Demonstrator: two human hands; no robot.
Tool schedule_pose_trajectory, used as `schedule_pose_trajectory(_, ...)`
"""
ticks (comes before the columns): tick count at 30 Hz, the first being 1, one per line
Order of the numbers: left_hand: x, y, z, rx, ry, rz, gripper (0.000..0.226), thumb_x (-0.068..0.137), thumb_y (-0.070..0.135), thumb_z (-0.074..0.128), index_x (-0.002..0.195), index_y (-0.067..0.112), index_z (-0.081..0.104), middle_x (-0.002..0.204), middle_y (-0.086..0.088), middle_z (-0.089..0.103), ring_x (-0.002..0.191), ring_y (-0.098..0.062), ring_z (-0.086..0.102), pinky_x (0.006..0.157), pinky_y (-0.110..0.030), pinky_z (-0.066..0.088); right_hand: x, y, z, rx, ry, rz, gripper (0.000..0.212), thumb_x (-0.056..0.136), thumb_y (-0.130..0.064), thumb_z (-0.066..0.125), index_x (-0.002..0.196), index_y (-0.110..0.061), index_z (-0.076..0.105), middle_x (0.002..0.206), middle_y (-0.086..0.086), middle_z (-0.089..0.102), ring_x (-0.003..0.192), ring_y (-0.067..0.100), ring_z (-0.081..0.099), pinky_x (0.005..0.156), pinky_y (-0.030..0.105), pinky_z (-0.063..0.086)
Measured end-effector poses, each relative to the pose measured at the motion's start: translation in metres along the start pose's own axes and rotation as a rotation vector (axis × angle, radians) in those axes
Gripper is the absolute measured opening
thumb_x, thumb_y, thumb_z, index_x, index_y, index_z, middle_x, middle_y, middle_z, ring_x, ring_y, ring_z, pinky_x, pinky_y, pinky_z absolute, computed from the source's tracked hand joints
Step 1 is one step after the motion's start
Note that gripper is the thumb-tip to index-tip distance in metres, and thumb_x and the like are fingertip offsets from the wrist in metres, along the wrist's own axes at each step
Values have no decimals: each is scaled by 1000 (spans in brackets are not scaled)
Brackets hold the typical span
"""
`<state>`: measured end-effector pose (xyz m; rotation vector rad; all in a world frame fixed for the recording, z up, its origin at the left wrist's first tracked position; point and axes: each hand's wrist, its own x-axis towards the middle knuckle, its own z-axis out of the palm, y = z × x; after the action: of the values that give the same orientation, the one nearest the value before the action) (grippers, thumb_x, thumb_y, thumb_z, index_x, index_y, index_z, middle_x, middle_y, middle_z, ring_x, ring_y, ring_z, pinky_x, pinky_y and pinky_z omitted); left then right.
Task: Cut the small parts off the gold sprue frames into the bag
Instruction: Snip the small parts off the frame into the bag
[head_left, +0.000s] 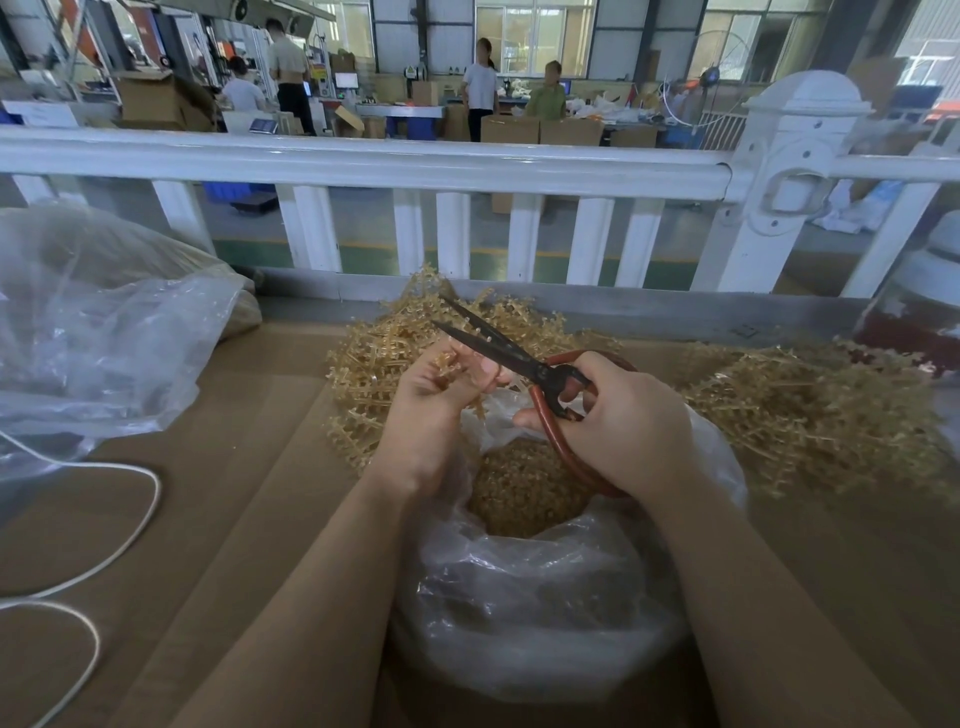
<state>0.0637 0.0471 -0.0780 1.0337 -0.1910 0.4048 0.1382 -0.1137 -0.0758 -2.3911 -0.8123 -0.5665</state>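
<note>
Basically the left hand (441, 395) is pinching a light, brittle-looking gold sprue frame (457, 364) by its spine over the bag (524, 587) at the desk's (249, 467) near-middle, while the right hand (623, 421) is gripping the scissors (519, 358), blades parted.

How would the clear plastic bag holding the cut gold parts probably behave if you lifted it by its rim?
The bag would probably sag and fold, since its thin film is already crumpled. The cut parts lie heaped inside, so it likely feels bottom-heavy and the loose pieces may shift. Its glossy film might be slippery to hold.
</note>
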Motion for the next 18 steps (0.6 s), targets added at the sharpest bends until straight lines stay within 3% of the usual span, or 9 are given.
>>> schedule_pose_trajectory(5, 1, -3, -4, -23, -14, -24, 10, 93, -1, 57, 102, -7, 57, 93, -18, 66, 83, -28, 69, 71, -43, 60, 0, 0, -1, 8, 8, 10, 80, 60, -98, 35, 103, -37, 64, 78, -26, 56, 68, 2, 53, 56, 9, 31)
schedule_pose_trajectory(7, 3, -4, -6, 18, 8, -12, 3, 91, 0, 60, 94, -2, 61, 89, -15, 67, 81, -26, 68, 70, -40, 59, 0, 1, 0, 2, 6, 11, 79, 60, -99, 36, 103, -38, 64, 77, -26, 56, 67, 2, 52, 57, 10, 32)
schedule_pose_trajectory(10, 5, -4, -8, 34, 63, 13, 15, 85, 2, 62, 99, -1, 60, 83, -12, 64, 76, -22, 65, 69, -33, 56, 0, 2, 0, -23, -2, 8, 78, 61, -98, 37, 104, -39, 63, 77, -27, 54, 64, -3, 47, 56, 8, 29)
schedule_pose_trajectory(14, 8, -4, -13, -3, 96, 35, 6, 87, 10, 63, 84, 6, 60, 78, -7, 70, 72, -19, 67, 70, -31, 56, 0, 3, 1, -18, 15, 14, 81, 60, -101, 31, 102, -40, 64, 69, -34, 43, 58, -15, 36, 54, 8, 24)
schedule_pose_trajectory(18, 10, -6, -17, 98, 93, 73, 14, 89, 18, 66, 93, 6, 62, 83, -2, 71, 79, -14, 67, 80, -27, 54, 0, 4, 2, 28, 24, 30, 80, 58, -104, 29, 97, -42, 62, 62, -37, 40, 56, -13, 39, 53, 9, 26)
